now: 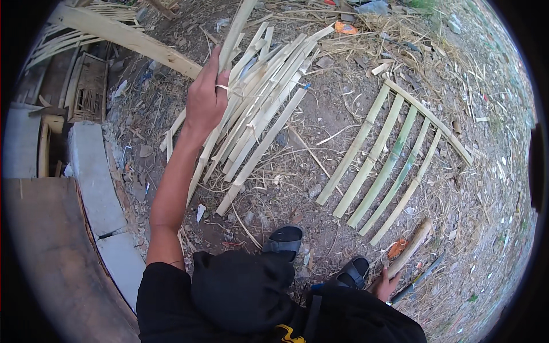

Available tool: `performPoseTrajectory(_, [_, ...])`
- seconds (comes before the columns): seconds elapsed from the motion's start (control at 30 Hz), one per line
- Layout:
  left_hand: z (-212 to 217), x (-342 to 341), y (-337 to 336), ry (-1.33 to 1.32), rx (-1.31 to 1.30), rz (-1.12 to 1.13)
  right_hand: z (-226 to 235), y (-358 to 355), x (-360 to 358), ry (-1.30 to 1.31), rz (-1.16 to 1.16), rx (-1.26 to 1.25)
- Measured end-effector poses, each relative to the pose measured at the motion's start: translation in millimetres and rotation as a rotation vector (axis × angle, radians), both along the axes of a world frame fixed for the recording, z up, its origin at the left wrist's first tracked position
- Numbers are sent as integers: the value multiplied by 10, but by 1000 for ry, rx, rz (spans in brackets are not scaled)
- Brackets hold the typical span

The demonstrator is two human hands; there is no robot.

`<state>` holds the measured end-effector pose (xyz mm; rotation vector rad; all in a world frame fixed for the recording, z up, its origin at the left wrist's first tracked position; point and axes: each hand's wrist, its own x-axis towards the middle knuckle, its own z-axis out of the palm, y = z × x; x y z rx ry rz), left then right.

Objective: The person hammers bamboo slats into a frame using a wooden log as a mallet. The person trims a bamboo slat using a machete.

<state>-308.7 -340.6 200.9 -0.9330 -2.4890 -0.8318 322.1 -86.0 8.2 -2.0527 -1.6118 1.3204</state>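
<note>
Left fingers: We find the fingers (220, 71) of the left hand (206, 103) wrapped around one pale bamboo slat (233, 35), pinching it near its upper length; a ring shows on one finger.
Right fingers: The right hand (386, 284) sits low at the right knee. Its fingers are curled about the near end of a short bamboo stick (409, 249); we judge the grip closed, though the fingertips are partly hidden.
Held slat, position: It rises out of the heap of split bamboo slats (260, 108) lying on the ground ahead of the person, and runs up past the top edge of the view.
Handling, our judgement: Light for its length, stiff along the grain, springy if bent flat. Split edges are likely sharp and splintery; the outer skin is smooth and may slip. We would hold it on the flat faces, toward the middle, so the long end does not whip.
Appearance: Long, narrow, straw-coloured, flat-faced, with faint node marks; dry rather than green.
Heap: Many like slats, fanned and overlapping, touching one another.
Laid-out frame: To the right, well apart from the heap, greener slats lie side by side under a cross strip, forming a bamboo panel (389, 160).
Blade: A dark long knife (422, 276) lies just beside the right hand.
Ground: Bare earth strewn with shavings (320, 143); sandalled feet (284, 240) near the heap.
Left margin: A concrete kerb (94, 171).
</note>
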Motion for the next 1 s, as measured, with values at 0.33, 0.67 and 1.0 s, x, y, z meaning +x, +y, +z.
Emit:
performPoseTrajectory(0.33, [-482, -269, -322, -152, -358, 165, 378, -121, -432, 115, -17, 32])
performPoseTrajectory(0.67, [-1103, -642, -492, 158, -646, 373, 369, -125, -435, 80, -73, 31])
performPoseTrajectory(1.0, [-1949, -551, 173, -388, -577, 243, 268, -102, -297, 79, -45, 9])
